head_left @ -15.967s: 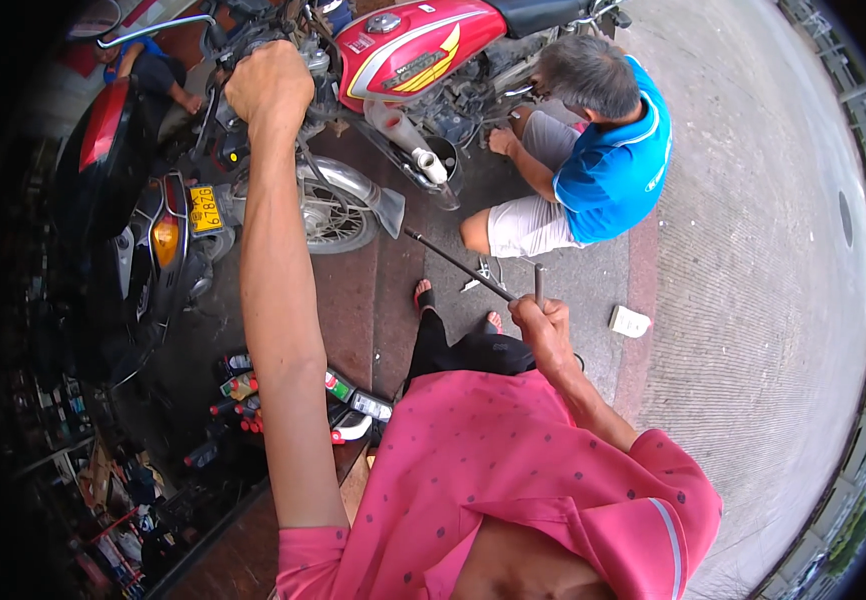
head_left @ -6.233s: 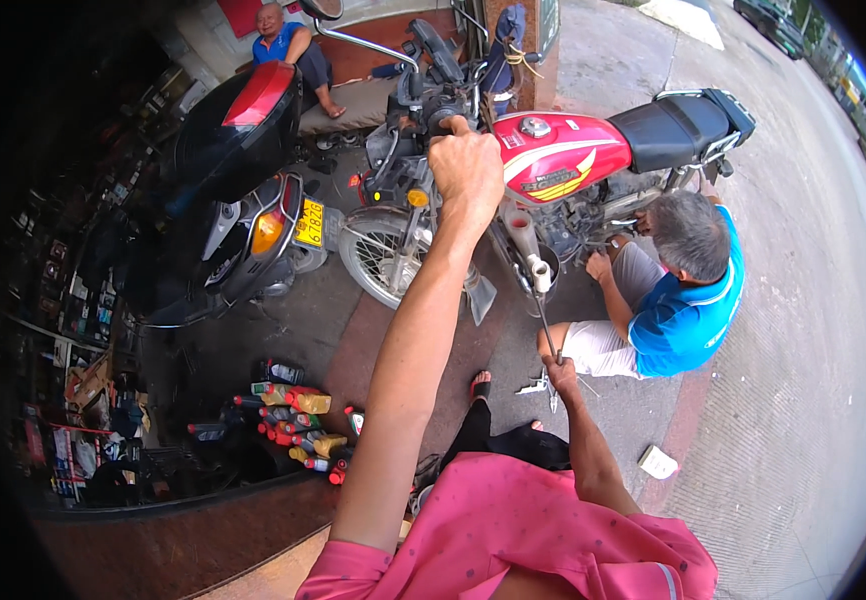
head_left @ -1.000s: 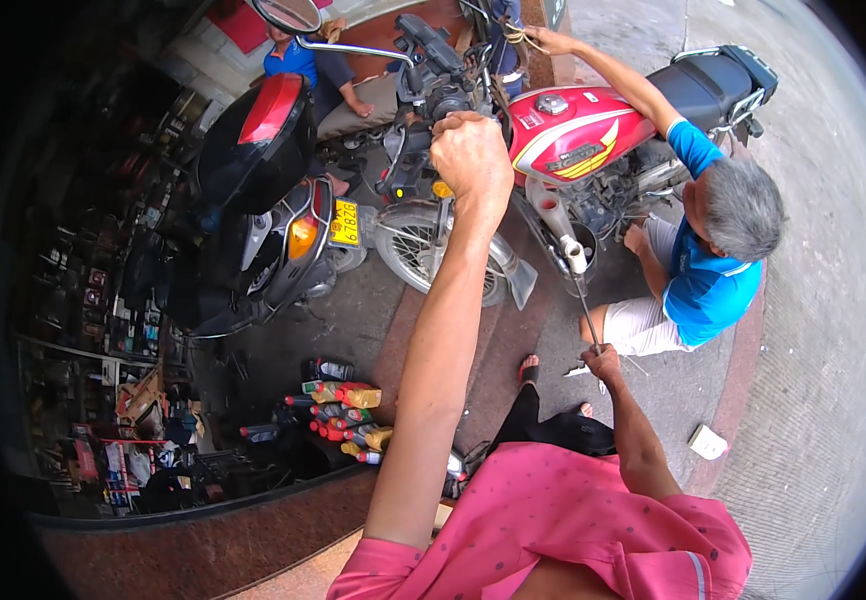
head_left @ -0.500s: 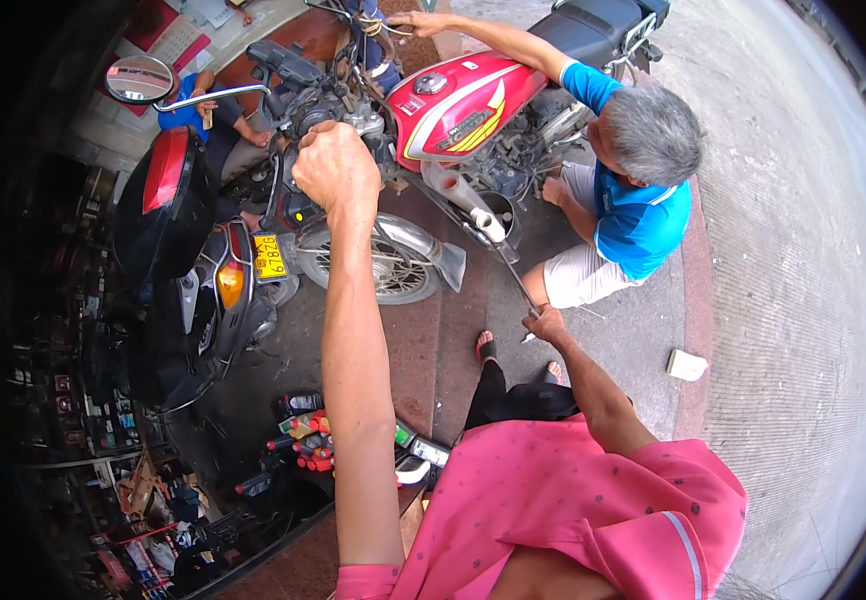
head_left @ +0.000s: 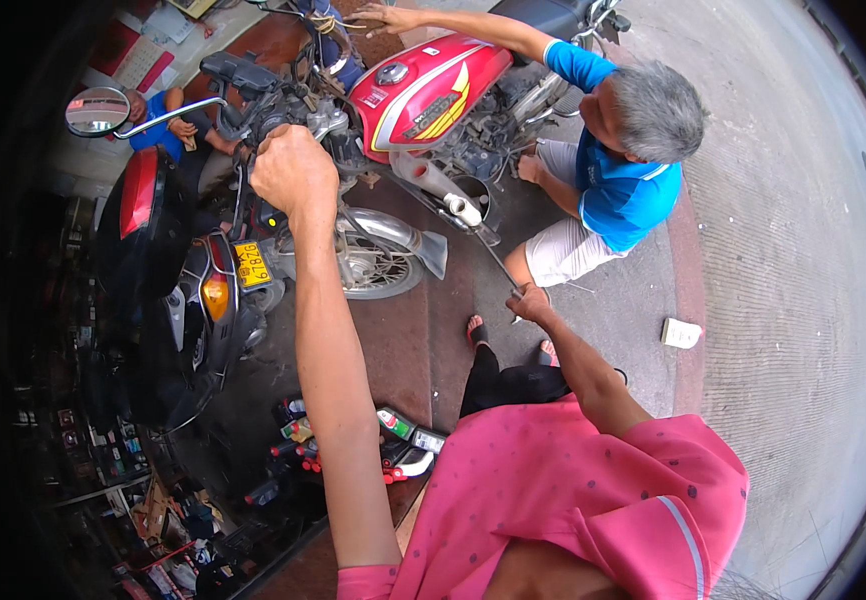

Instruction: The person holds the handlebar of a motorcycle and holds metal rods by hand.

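Note:
My left hand (head_left: 295,173) is stretched out and closed on the handlebar grip of a red motorcycle (head_left: 423,90) with a red tank. My right hand (head_left: 531,302) grips the near end of a thin dark cable (head_left: 486,255) that runs up to the engine area near the exhaust pipe (head_left: 443,195). A person in a blue shirt (head_left: 623,190) squats beside the motorcycle, one arm reaching over the tank. The front wheel (head_left: 373,265) with its silver fender points toward me.
A black and red scooter (head_left: 178,290) with a yellow plate is parked left of the motorcycle. Several bottles (head_left: 393,440) lie on the ground by my feet. A second person in blue (head_left: 168,125) sits behind the mirror. A small white box (head_left: 681,333) lies on the pavement at right.
The view has swung and tilted slightly; both hands keep their holds on the grip and the cable. The squatting person's arm still reaches over the tank.

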A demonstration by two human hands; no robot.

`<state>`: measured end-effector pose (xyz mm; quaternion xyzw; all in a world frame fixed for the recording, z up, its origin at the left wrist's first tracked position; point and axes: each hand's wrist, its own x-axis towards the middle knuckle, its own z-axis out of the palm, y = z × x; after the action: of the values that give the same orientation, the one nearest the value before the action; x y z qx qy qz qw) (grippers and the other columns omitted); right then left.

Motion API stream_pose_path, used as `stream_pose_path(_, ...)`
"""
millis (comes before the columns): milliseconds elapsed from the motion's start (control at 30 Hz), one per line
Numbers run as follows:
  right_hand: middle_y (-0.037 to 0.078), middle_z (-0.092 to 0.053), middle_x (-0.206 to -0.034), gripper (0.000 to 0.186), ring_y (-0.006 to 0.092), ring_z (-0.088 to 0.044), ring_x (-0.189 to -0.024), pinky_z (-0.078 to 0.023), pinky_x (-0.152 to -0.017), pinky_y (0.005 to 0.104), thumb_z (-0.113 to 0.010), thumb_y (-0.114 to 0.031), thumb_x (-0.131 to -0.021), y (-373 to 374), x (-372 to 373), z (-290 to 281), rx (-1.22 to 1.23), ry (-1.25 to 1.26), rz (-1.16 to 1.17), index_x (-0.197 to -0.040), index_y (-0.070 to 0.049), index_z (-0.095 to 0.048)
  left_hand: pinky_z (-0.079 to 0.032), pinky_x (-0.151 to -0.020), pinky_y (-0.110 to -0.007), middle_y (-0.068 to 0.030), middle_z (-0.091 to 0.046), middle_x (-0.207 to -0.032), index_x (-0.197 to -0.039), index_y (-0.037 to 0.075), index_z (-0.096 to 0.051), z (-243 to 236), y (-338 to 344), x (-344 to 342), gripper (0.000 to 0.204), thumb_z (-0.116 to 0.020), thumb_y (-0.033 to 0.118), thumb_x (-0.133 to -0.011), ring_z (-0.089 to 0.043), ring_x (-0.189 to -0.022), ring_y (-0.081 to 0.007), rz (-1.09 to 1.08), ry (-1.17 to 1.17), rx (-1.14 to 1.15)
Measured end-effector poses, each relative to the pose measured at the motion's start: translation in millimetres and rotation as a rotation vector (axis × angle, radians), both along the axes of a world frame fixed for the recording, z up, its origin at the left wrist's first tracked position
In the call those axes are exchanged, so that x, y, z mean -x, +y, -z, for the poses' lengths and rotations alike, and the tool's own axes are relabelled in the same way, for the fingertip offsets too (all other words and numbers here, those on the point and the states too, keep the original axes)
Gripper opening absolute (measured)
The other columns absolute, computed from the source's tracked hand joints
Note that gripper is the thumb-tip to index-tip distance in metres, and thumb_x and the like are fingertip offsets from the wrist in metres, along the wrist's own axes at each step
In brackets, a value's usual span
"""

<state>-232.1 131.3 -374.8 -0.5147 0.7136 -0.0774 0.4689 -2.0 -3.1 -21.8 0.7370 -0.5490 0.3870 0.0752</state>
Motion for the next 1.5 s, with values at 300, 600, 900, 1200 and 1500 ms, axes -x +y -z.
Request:
stream_pose_path(300,0.016,-0.062,-0.091,0.039,0.0270,-0.059,-0.090,-0.045,-0.081,0.0333,-0.066,-0.029,-0.063,-2,-1,2,-0.018,-0.065,0.010,-0.094,-0.004,-0.062,-0.051,-0.052,-0.033,-0.0175,-0.062,-0.065,-0.074,-0.007,-0.059,-5,1,4,0.019,-0.053,0.011,-0.071,-0.064,-0.060,-0.0258,0.019,0.008,-0.003)
stream_pose_path(600,0.017,-0.061,-0.095,0.040,0.0272,-0.057,-0.094,-0.044,-0.083,0.0331,-0.065,-0.030,-0.064,1,-2,-6,-0.040,-0.037,-0.023,-0.094,-0.004,-0.061,-0.051,-0.051,-0.032,-0.0165,-0.062,-0.064,-0.073,-0.006,-0.059,-3,4,2,0.020,-0.053,0.012,-0.071,-0.064,-0.058,-0.0246,0.019,0.008,0.003)
stream_pose_path(900,0.017,-0.062,-0.093,0.038,0.0269,-0.058,-0.092,-0.044,-0.083,0.0330,-0.064,-0.030,-0.064,4,-1,-8,-0.022,-0.020,-0.036,-0.094,-0.007,-0.063,-0.050,-0.048,-0.031,-0.0150,-0.062,-0.064,-0.075,-0.007,-0.059,3,3,-1,0.021,-0.052,0.011,-0.071,-0.063,-0.056,-0.0229,0.011,-0.036,0.026)
stream_pose_path(1200,0.018,-0.061,-0.094,0.039,0.0271,-0.058,-0.093,-0.044,-0.083,0.0334,-0.064,-0.030,-0.064,2,-1,-4,-0.023,-0.024,-0.029,-0.094,-0.005,-0.063,-0.050,-0.048,-0.030,-0.0142,-0.062,-0.064,-0.075,-0.006,-0.060,2,1,-1,0.020,-0.051,0.011,-0.071,-0.063,-0.055,-0.0221,0.006,-0.033,0.027)
stream_pose_path(1500,0.015,-0.062,-0.082,0.038,0.0254,-0.060,-0.080,-0.046,-0.072,0.0326,-0.066,-0.027,-0.061,7,-5,37,0.096,-0.031,0.026,-0.087,0.000,-0.057,-0.051,-0.056,-0.035,-0.0176,-0.062,-0.068,-0.075,-0.004,-0.061,3,-1,-3,0.016,-0.055,0.010,-0.068,-0.064,-0.063,-0.0277,-0.040,0.079,0.046)
